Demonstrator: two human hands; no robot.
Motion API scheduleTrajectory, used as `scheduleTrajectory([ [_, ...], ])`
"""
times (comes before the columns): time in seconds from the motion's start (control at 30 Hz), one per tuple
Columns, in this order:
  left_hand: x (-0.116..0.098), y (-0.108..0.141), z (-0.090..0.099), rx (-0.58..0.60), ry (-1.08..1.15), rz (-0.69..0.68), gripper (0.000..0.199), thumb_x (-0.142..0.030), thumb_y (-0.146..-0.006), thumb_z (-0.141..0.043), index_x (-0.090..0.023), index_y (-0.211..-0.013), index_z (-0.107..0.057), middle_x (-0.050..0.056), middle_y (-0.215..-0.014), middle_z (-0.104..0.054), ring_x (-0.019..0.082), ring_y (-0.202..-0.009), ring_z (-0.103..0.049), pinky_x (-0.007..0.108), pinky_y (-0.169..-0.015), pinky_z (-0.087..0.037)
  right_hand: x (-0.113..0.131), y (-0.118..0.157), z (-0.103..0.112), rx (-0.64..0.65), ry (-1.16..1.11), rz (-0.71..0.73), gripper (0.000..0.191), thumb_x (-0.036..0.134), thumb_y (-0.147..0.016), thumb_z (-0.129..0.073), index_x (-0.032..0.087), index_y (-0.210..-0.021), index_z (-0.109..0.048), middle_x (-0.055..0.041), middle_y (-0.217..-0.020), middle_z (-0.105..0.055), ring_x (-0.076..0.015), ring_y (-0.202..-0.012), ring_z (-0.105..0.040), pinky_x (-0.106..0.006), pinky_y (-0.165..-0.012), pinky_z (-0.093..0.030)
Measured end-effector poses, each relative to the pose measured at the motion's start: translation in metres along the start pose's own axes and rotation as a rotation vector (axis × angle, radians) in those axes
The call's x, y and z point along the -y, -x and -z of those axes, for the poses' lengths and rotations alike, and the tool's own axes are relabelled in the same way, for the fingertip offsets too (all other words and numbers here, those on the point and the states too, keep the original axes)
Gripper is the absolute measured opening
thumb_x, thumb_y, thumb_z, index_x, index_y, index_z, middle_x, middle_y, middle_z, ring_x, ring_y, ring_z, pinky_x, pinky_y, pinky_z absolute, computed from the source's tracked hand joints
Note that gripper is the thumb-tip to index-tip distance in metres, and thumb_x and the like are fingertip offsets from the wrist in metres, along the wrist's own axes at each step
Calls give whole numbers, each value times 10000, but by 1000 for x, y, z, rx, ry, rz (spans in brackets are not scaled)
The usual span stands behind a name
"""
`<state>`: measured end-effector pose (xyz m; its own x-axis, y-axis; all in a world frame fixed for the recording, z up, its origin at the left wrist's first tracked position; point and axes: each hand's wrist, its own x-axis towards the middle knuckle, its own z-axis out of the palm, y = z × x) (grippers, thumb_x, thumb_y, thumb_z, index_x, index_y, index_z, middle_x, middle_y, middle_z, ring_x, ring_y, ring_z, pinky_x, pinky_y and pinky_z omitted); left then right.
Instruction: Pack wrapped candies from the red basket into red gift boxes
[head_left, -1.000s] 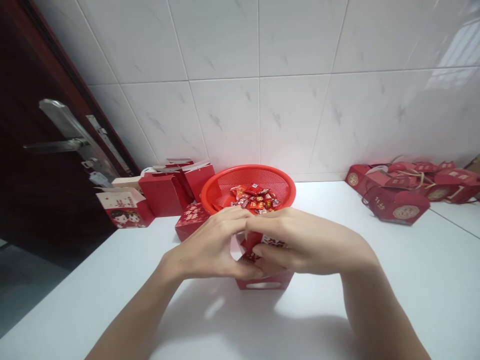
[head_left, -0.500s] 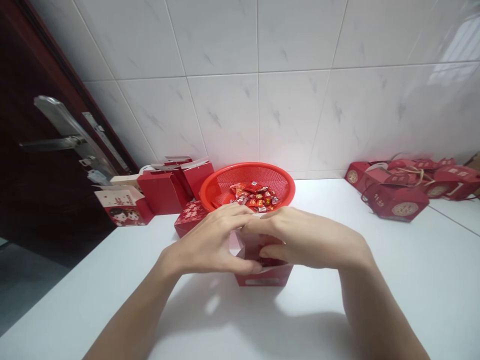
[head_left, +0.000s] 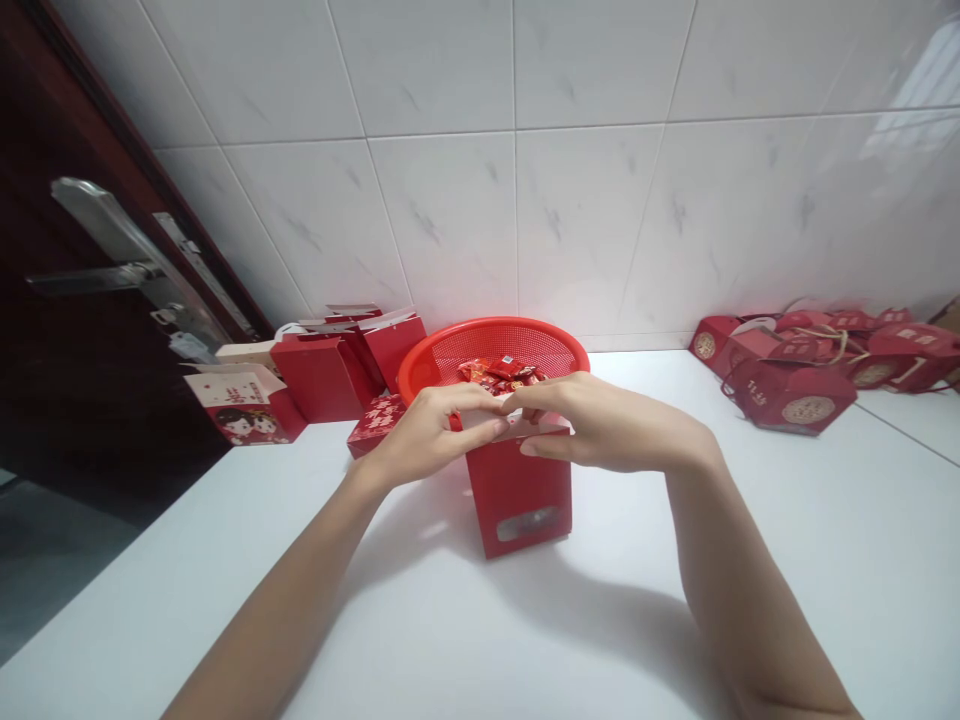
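Observation:
A red paper gift box (head_left: 521, 490) with a small clear window low on its front stands upright at the middle of the table. At its top left edge, my left hand (head_left: 435, 430) grips the rim between thumb and fingers. From the other side my right hand (head_left: 611, 425) pinches the top right edge, its thumb on the front face and its fingers at the opening. Both hands partly cover the pale inner flaps, and the inside of the box is hidden. Right behind it, wrapped candies (head_left: 499, 372) lie in a red plastic basket (head_left: 551, 340).
Several red paper boxes (head_left: 319, 380) stand at the back left, with a patterned red box (head_left: 375, 425) lying near the basket. Folded red boxes with cord handles (head_left: 795, 390) sit at the back right. A tiled wall (head_left: 600, 230) and a dark door (head_left: 75, 380) border the table.
The box's front now shows taller, facing me, where its opening was in view before. Both hands have moved up to its top edge, and the view has shifted slightly.

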<state>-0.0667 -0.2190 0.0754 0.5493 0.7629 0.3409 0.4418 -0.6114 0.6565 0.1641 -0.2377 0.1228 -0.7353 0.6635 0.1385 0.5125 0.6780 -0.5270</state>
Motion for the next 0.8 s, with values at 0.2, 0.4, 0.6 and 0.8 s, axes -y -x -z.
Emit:
scheduleTrajectory([
  [0.2, -4, 1, 2, 10, -74, -29, 306, -440, -874, -695, -241, -1100, -749, 40, -1038, -743, 206, -951, -672, 308, -854, -536, -4, -3, 0, -3, 19, -9, 183, 193, -897, -604, 212, -1065, -674, -54, -1031, -731, -196, -891, -667, -271, -672, -439],
  [0.4, 5, 1, 0, -22, -95, 34, 295, -408, -882, -669, -236, -1113, -732, 54, -1162, -742, 254, -1111, -665, 377, -984, -525, -11, -2, 3, -88, 38, 4, 185, 192, -895, -577, 214, -1058, -661, -59, -1121, -712, -218, -990, -655, -299, -741, -465],
  [0.6, 17, -1, 2, -114, 41, 93, 382, -428, -851, -708, -231, -1178, -696, 68, -1223, -713, 279, -1123, -655, 406, -960, -544, -21, 2, 9, -234, 74, -66, 306, 297, -905, -604, 223, -1201, -638, -100, -1241, -677, -259, -1063, -646, -358, -807, -517],
  [0.8, 16, 0, 9, -209, 234, 97, 588, -419, -812, -756, -217, -1331, -565, 115, -1287, -646, 225, -962, -684, 301, -744, -585, -36, 2, 14, -246, -100, -117, 404, 333, -909, -618, 230, -1297, -574, -114, -1236, -677, -257, -1115, -649, -404, -891, -546],
])
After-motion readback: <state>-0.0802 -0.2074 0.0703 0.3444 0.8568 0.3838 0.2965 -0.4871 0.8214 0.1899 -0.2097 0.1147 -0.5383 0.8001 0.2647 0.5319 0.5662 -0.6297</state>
